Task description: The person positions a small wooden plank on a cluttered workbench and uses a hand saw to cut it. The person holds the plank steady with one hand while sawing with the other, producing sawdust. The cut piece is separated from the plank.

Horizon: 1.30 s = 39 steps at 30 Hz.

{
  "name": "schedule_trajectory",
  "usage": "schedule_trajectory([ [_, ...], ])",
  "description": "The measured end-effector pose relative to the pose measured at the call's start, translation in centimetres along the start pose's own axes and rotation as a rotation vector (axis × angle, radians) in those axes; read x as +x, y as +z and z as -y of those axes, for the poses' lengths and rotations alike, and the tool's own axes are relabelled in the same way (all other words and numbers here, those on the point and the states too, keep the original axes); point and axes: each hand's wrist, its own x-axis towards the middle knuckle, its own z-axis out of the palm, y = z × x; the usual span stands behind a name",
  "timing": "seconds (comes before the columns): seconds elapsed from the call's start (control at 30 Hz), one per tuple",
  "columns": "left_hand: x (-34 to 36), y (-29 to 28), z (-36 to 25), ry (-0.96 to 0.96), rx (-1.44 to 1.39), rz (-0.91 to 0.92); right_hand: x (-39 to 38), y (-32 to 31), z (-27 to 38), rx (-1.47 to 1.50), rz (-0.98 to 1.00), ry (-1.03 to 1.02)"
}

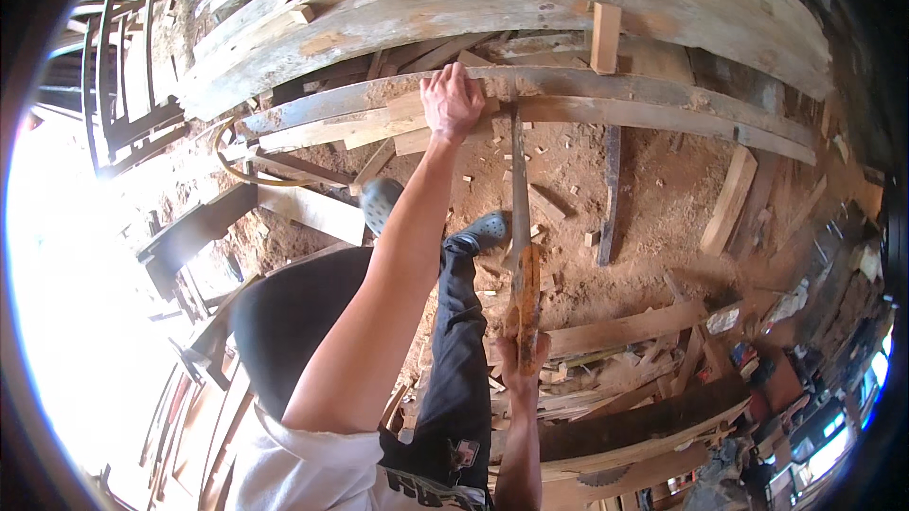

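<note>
A long, narrow wooden plank [644, 85], dusted with sawdust, runs from left to right at the far side. My left hand [453, 102] is closed over it, fingers curled across the far edge, with pale wood pieces [374, 125] just beneath. My right hand [523, 352], nearer to me, is wrapped round the worn orange-brown handle of a handsaw [521, 217]. The saw's blade points away from me. Its tip lies across the plank, a little right of my left hand. Most of my right hand's fingers are hidden behind the handle.
Wide boards [473, 4] are stacked beyond the plank, with a short block [605, 37] standing against them. Offcuts [547, 201] and sawdust litter the ground round my feet. More timber [625, 331] lies to the near right. A cable [227, 162] loops at the left.
</note>
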Motion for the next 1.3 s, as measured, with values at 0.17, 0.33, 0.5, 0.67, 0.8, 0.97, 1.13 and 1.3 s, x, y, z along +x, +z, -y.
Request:
schedule_trajectory([
  [0.17,0.0,-0.4,-0.3,-0.004,0.007,0.032,-0.6,0.5,-1.5,0.049,0.055,0.041],
  [0.33,0.0,-0.7,-0.4,0.018,-0.021,0.062,-1.0,1.1,-2.0,0.077,0.019,0.056],
  [0.5,0.0,-1.0,-0.2,0.038,0.003,0.147,-0.1,2.6,-2.5,0.25,0.09,0.042],
  [0.67,0.6,0.1,-1.0,0.132,0.034,0.124,0.2,4.4,-2.2,0.186,0.066,-0.044],
  [0.8,0.8,0.9,-2.6,0.19,-0.062,0.077,-0.1,5.0,-1.4,0.188,0.05,0.037],
  [0.97,1.0,0.0,-2.5,0.161,-0.052,0.039,-0.3,4.8,-1.7,0.158,0.0,0.043],
  [1.13,0.8,-2.6,-0.2,0.145,-0.084,0.046,-1.3,3.6,-2.2,0.151,0.001,-0.026],
  [1.3,-0.3,-3.3,0.8,0.02,-0.022,0.09,-1.8,1.8,-0.8,0.097,-0.049,0.058],
])
